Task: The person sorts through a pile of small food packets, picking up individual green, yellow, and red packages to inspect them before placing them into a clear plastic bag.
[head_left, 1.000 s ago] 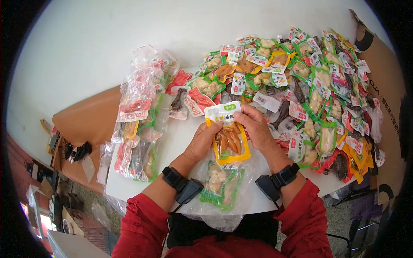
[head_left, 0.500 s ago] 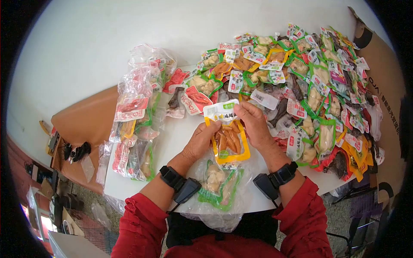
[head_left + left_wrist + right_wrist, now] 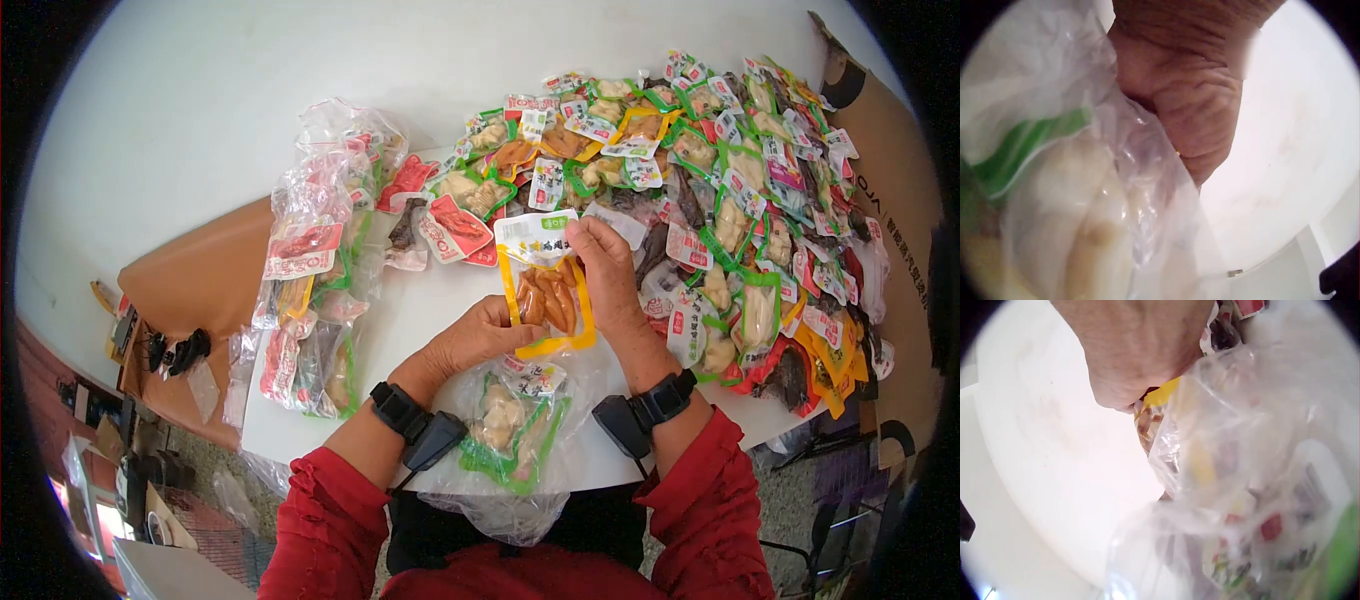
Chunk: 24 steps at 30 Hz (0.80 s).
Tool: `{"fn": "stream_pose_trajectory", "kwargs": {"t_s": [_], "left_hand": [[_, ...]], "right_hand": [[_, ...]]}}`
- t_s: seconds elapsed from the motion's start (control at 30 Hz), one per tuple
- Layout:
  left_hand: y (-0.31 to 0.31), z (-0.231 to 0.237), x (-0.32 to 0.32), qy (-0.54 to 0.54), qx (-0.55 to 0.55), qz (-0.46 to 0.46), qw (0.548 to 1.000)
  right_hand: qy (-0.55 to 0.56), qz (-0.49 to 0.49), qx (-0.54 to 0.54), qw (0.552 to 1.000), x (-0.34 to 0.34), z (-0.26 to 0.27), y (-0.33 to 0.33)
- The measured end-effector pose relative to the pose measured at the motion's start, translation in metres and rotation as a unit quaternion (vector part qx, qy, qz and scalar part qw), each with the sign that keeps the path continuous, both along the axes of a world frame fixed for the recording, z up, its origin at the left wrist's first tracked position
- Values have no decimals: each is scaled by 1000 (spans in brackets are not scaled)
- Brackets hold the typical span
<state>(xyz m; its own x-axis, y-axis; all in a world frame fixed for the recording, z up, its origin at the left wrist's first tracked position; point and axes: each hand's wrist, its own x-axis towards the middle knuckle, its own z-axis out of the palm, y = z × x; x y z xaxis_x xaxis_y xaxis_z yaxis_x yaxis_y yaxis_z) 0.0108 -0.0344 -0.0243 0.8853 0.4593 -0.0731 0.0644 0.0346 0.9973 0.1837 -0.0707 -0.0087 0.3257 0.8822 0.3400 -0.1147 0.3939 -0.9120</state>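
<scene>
Both hands hold a yellow-edged vacuum food pouch (image 3: 551, 297) above the table, its white printed top with a green logo uppermost and brown meat pieces showing in its window. My right hand (image 3: 608, 275) pinches it near the top right corner. My left hand (image 3: 478, 338) grips its lower left edge, thumb across the front, the other fingers largely hidden. Just below lies a clear plastic bag (image 3: 578, 412) with a green-edged pouch (image 3: 500, 418) of pale pieces inside. In the left wrist view this bag (image 3: 1147, 181) covers much of the picture, next to the left hand (image 3: 1191, 103).
A large heap of food pouches (image 3: 735, 230) covers the right side of the white table (image 3: 400, 325). To the left stand filled clear bags (image 3: 310, 250). Red pouches (image 3: 455, 230) lie between them. A cardboard box (image 3: 895, 190) borders the heap; brown boards (image 3: 205, 265) are at left.
My left hand has moved from the pouch's upper left down to its lower left edge. The pouch has shifted slightly right and up with my right hand still at its top right corner.
</scene>
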Motion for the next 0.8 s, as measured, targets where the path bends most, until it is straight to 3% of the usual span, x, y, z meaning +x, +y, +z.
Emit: {"fn": "stream_pose_trajectory", "kwargs": {"t_s": [0.07, 0.13, 0.37, 0.47, 0.53, 0.8], "left_hand": [[0, -1, 0, 4, 15, 1, 1000], [0, -4, 1, -4, 11, -1, 1000], [0, -5, 3, -4, 11, 1, 1000], [0, -3, 2, -7, 7, -4, 1000], [0, -3, 2, -3, 11, -5, 1000], [3, -8, 2, 0, 2, -19, 1000]], "right_hand": [[1, 6, 0, 1000, -1, 1, 0], [72, 31, -12, 997, -5, 5, 0], [80, 76, 12, 994, -1, -3, 4], [125, 90, -15, 988, 0, -4, 4], [214, 146, -28, 965, 2, -4, 5], [228, 236, -66, 942, 5, -5, 2]]}}
